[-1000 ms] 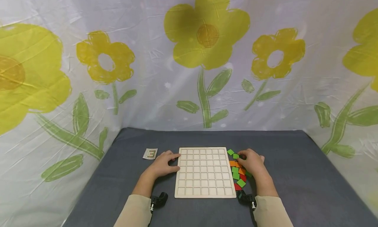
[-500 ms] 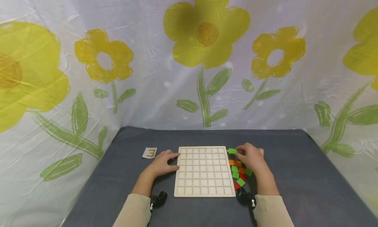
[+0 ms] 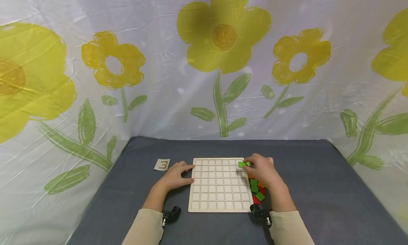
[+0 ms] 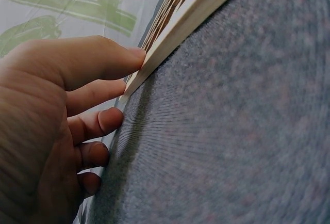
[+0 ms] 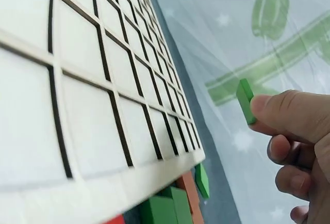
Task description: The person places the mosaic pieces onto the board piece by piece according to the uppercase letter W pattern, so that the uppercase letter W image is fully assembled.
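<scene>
A pale wooden grid board lies flat on the dark cloth. My left hand steadies its left edge, thumb and forefinger resting against the rim; the left wrist view shows the other fingers loosely bent beside it. Over the board's far right corner, my right hand pinches a small green square tile between thumb and forefinger, raised above the grid. Another green tile lies on the cloth just past the board's edge. The grid's cells hold no tiles where I can see them.
Along the board's right side lies a loose pile of green tiles, orange tiles and red tiles, partly hidden by my right arm. A small printed pattern card sits at the back left. Flowered fabric hangs behind the table.
My right hand has moved from above the tile pile leftward to the board's far right corner, bringing a green tile along. The left hand stays on the board's edge.
</scene>
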The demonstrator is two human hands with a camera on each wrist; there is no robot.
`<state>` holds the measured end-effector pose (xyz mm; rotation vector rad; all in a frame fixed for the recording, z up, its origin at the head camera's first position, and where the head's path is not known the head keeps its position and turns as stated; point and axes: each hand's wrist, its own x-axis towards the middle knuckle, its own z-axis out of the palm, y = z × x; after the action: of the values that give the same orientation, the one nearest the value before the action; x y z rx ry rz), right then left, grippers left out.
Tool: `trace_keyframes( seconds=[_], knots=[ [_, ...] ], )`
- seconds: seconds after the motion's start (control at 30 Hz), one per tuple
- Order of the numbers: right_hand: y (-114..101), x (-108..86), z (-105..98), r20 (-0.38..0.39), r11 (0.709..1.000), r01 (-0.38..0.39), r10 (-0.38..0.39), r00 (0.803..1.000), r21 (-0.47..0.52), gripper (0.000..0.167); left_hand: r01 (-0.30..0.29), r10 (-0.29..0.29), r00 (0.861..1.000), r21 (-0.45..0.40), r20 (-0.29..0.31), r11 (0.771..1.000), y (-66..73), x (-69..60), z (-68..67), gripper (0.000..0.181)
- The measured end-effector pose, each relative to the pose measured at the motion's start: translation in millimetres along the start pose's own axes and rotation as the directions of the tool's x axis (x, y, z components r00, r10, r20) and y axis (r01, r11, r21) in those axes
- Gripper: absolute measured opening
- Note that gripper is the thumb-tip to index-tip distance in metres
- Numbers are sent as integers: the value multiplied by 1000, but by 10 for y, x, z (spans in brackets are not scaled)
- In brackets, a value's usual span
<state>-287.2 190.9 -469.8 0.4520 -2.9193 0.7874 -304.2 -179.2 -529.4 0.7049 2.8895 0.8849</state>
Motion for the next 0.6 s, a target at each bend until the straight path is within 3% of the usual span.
trace_keyframes(
  seconds=[0.33, 0.6],
  knots=[
    [-166, 9, 111, 115, 999, 30, -33, 993, 21, 21, 11, -11, 1000, 10, 5, 1000, 6, -15, -1, 59],
    [-164, -2, 206, 147, 1000, 22, -21, 989, -2, 19, 16, -16, 1000, 16, 0, 1000, 4, -10, 1, 59]
  ],
)
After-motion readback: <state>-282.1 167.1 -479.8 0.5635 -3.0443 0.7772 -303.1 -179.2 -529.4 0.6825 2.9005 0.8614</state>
